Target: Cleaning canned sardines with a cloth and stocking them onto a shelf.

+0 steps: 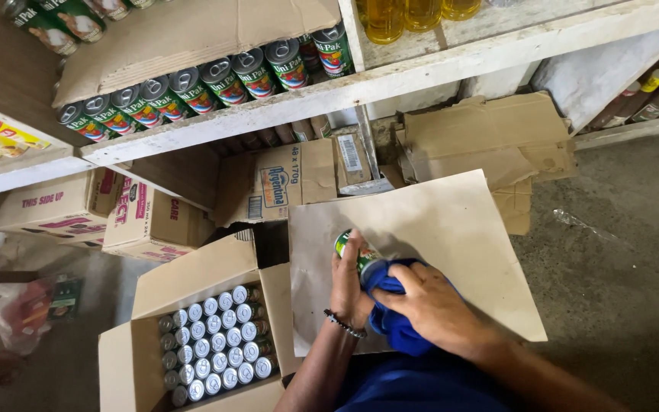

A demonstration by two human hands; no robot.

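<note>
My left hand (347, 284) grips a small tin can with a green label (351, 247), held over a sheet of cardboard (451, 229). A beaded band sits on that wrist. My right hand (430, 304) presses a bunched blue cloth (392, 324) against the can's lower end. To the left stands an open carton (192, 278) packed with several upright silver-topped cans (219, 343).
A white shelf (390, 80) above carries a row of similar cans (192, 88) under a cardboard flap, with bottles of yellow oil (409, 15) beside them. Closed and flattened cartons (276, 183) sit below the shelf. Bare concrete floor (619, 259) lies to the right.
</note>
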